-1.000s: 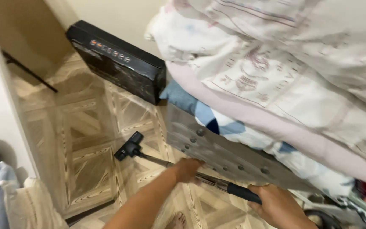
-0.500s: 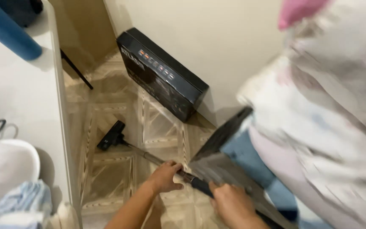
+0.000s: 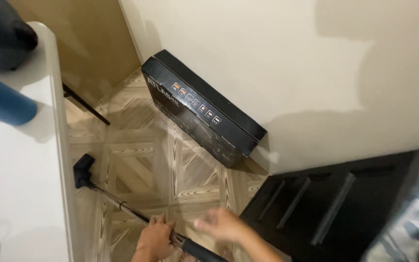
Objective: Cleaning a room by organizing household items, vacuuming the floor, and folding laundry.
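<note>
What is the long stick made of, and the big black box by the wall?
The vacuum wand looks like shiny metal: thin, silvery and gleaming, with a black, likely plastic, head. The left hand grips it. The black box looks like printed cardboard: sharp folded edges, smooth, slightly glossy faces.

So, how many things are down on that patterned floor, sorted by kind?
Vacuum wand with floor head: 1
Black flat box leaning at the wall: 1
Thin dark rod: 1
Dark slatted panel: 1
Total: 4

Right hand (image 3: 221, 224) motion-blurred
</note>
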